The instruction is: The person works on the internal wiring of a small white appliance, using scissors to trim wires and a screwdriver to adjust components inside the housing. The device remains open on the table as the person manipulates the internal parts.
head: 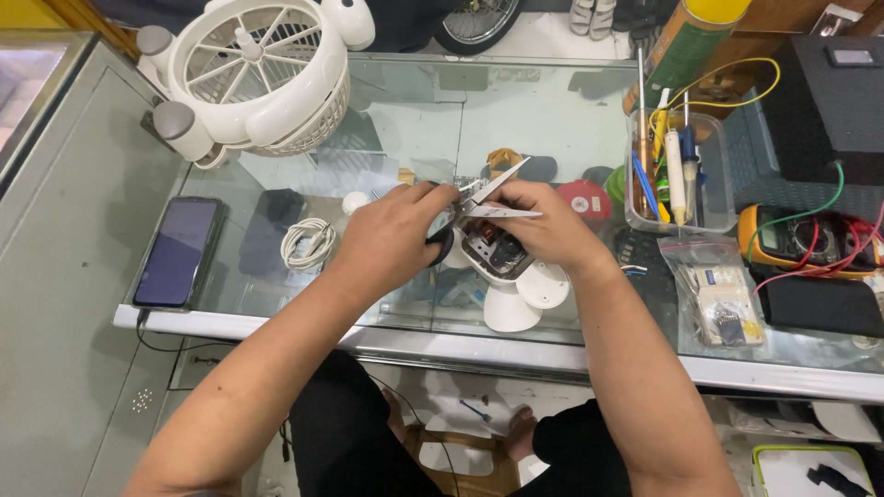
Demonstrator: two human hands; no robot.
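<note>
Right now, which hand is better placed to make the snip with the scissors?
Left. The left hand has its fingers in the scissors' black handles, blades open above the small white fan. The right hand is busy, probably steadying the opened fan body beneath the blades.

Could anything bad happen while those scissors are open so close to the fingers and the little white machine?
Maybe. The scissors stand open in the left hand, blades right beside the right hand, so a slip might nick a finger. They also point at the opened white device with its insides bare, so a wire could get cut by mistake. The device sits near the glass table's front edge and might tip off.
</note>
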